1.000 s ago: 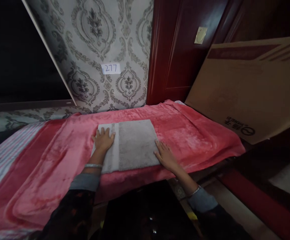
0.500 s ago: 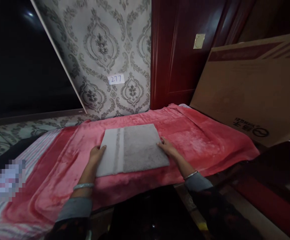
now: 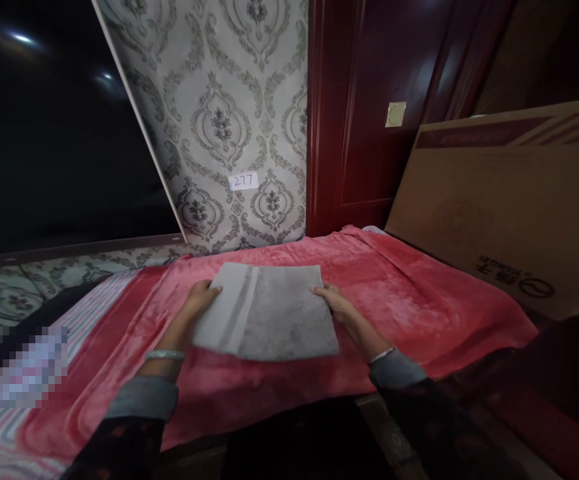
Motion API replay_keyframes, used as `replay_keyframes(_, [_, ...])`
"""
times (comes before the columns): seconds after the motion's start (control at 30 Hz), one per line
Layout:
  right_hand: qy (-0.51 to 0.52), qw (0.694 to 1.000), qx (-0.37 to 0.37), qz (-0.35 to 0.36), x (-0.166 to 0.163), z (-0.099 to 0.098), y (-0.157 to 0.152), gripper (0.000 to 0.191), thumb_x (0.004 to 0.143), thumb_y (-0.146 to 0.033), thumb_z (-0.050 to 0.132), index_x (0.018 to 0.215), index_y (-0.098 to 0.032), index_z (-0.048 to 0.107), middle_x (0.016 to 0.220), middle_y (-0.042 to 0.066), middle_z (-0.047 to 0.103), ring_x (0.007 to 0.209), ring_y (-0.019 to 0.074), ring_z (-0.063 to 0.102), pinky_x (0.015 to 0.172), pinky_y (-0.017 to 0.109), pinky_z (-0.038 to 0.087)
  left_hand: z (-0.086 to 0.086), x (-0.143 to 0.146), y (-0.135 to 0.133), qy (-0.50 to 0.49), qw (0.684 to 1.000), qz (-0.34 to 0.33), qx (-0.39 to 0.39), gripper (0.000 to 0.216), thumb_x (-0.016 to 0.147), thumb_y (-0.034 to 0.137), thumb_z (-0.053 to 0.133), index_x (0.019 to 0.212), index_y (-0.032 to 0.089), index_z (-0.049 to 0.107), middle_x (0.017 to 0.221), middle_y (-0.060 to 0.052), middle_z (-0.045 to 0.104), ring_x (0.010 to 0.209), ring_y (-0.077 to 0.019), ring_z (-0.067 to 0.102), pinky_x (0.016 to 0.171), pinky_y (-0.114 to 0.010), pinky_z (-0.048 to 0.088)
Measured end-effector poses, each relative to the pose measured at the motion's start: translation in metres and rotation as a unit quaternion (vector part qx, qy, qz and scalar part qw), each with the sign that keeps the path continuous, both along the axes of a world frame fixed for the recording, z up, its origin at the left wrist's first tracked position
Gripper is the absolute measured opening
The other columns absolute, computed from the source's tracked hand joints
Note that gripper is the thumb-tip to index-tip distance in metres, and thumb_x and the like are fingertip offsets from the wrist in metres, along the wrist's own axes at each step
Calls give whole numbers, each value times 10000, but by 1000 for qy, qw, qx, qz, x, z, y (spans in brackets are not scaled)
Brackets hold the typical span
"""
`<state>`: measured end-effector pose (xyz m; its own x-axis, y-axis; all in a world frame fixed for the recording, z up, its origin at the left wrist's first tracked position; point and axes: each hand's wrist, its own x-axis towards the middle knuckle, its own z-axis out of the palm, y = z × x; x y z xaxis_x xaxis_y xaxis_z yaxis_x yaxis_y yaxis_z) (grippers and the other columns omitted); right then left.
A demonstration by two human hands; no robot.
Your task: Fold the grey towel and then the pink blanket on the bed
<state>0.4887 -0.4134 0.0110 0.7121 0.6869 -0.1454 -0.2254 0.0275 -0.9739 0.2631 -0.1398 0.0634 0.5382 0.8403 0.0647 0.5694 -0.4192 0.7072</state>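
Observation:
Between my hands is a folded grey towel (image 3: 279, 313) with a paler band and stripe toward its left side. My left hand (image 3: 202, 297) grips its left edge, thumb on top and fingers tucked underneath. On the opposite edge my right hand (image 3: 333, 300) holds it the same way. The towel's near edge sags a little, and it looks raised just above the pink blanket (image 3: 394, 287). The fingers under the towel are hidden.
A striped cloth (image 3: 82, 313) shows at the blanket's left, with a blurred-out item (image 3: 29, 373) on it. A dark television screen (image 3: 59, 133) hangs at left. A large cardboard box (image 3: 509, 200) leans at right, beside a dark red door (image 3: 354, 153).
The towel looks lifted and tilted, its near edge now bowing downward. Both hands keep their grip. The camera view has shifted, so the wall and blanket appear lower and slightly right.

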Motion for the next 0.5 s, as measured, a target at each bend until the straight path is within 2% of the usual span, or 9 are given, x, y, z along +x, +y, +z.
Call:
replay_keyframes(0.17, [15, 995, 94, -40, -50, 7, -38, 555, 625, -460, 790, 1090, -202, 634, 1054, 71, 732, 871, 255, 690, 682, 327, 553, 63, 45, 16, 62, 990, -72, 104, 279, 779, 277, 619, 1002, 156, 734, 1015, -46, 762, 955, -222, 697, 824, -256, 530])
replay_keyframes(0.23, [39, 989, 130, -65, -72, 0, -49, 608, 621, -482, 814, 1131, -222, 607, 1125, 84, 714, 919, 274, 691, 696, 356, 574, 74, 70, 20, 92, 982, -92, 137, 329, 800, 277, 616, 1089, 161, 722, 1120, -54, 748, 1048, -224, 674, 918, -264, 502])
replay_keyframes(0.27, [55, 985, 142, -79, -82, -7, -51, 620, 606, -475, 828, 1126, -229, 599, 1153, 88, 706, 950, 282, 690, 719, 370, 584, 74, 83, 20, 109, 978, -95, 152, 353, 815, 278, 609, 1133, 160, 709, 1178, -70, 733, 1105, -234, 656, 968, -283, 481])
replay_keyframes(0.3, [76, 982, 147, -91, -91, -16, -53, 630, 586, -461, 841, 1117, -235, 590, 1176, 90, 699, 977, 289, 689, 745, 382, 590, 71, 95, 18, 127, 974, -95, 164, 375, 831, 279, 599, 1172, 154, 694, 1232, -97, 713, 1163, -253, 633, 1015, -316, 458])
replay_keyframes(0.37, [133, 978, 127, -94, -103, -35, -54, 665, 540, -430, 865, 1107, -248, 570, 1187, 86, 696, 973, 292, 697, 770, 402, 596, 52, 114, 10, 165, 966, -85, 182, 422, 855, 282, 579, 1240, 127, 660, 1329, -173, 654, 1275, -316, 567, 1088, -421, 405])
replay_keyframes(0.43, [178, 977, 95, -64, -108, -53, -54, 700, 545, -430, 872, 1140, -260, 544, 1161, 78, 702, 918, 281, 715, 777, 420, 596, 25, 127, -3, 198, 957, -87, 194, 496, 867, 295, 573, 1330, 119, 604, 1435, -229, 560, 1376, -372, 473, 1131, -536, 339])
replay_keyframes(0.5, [197, 976, 85, -34, -106, -64, -54, 699, 604, -469, 850, 1185, -265, 520, 1114, 76, 714, 866, 263, 727, 786, 426, 589, -5, 133, -19, 217, 946, -122, 206, 578, 883, 344, 572, 1434, 179, 521, 1558, -197, 435, 1471, -359, 349, 1176, -586, 252])
